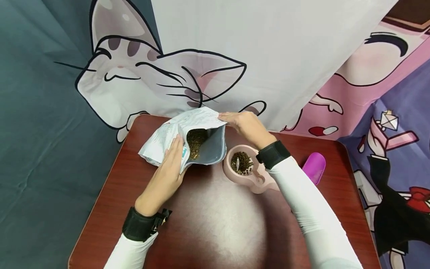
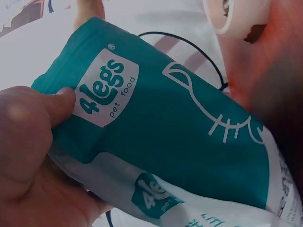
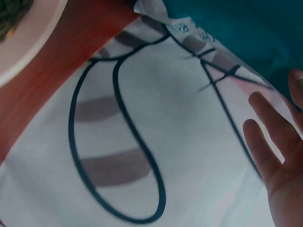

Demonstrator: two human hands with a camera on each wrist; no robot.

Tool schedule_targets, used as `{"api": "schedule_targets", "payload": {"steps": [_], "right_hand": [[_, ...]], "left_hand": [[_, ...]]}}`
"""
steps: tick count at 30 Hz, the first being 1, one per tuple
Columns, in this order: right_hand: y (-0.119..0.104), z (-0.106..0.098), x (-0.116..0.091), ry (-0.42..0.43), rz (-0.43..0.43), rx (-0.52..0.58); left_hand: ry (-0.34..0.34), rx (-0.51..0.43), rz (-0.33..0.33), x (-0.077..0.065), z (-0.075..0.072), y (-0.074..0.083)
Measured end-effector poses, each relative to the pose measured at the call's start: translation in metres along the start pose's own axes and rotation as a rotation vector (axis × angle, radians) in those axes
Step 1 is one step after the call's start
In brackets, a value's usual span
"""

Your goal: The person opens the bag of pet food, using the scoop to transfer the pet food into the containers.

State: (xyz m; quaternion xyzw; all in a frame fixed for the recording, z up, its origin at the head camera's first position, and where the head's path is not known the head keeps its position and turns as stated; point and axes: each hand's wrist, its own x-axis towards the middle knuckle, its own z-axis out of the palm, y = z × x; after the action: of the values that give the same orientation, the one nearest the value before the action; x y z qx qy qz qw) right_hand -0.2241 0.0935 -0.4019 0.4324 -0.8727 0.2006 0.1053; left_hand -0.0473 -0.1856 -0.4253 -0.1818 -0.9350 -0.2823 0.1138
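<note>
A pet food bag [image 1: 161, 140], white and teal in the views, leans toward the right with its mouth spread wide. Brown kibble [image 1: 197, 141] shows inside against the grey lining. My left hand [image 1: 164, 175] holds the bag's near side, and in the left wrist view its thumb [image 2: 61, 105] lies over the printed front [image 2: 189, 127]. At the far upper edge of the mouth, my right hand [image 1: 248, 127] pinches the rim; two of its fingers [image 3: 270, 118] stretch out away from the bag. A pink pet bowl [image 1: 227, 173] with kibble and a small pale strip in it sits beside the mouth.
A purple scoop-like piece [image 1: 314, 167] lies right of the bowl, partly behind my right sleeve [image 1: 302, 198]. The reddish-brown table [image 1: 111, 209] ends at a cloth backdrop [image 1: 285, 45] printed with cartoon figures.
</note>
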Motion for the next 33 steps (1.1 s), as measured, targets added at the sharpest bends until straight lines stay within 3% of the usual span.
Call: {"api": "schedule_targets", "payload": {"steps": [5, 10, 17, 26, 33], "right_hand": [[0.011, -0.019, -0.010, -0.017, 0.005, -0.021], [0.018, -0.037, -0.022, -0.016, 0.007, -0.085], [0.020, -0.068, -0.042, -0.010, 0.044, -0.098], [0.004, -0.095, -0.062, -0.042, 0.104, -0.147], [-0.005, -0.107, -0.078, -0.081, 0.141, -0.091]], "left_hand": [[0.022, -0.050, 0.062, 0.008, -0.003, 0.004], [-0.011, -0.081, 0.078, 0.022, -0.009, 0.009], [-0.071, -0.191, 0.037, 0.038, -0.020, 0.010], [-0.095, -0.392, -0.044, 0.049, -0.027, -0.009], [-0.097, -0.532, -0.111, 0.050, -0.031, -0.023]]}}
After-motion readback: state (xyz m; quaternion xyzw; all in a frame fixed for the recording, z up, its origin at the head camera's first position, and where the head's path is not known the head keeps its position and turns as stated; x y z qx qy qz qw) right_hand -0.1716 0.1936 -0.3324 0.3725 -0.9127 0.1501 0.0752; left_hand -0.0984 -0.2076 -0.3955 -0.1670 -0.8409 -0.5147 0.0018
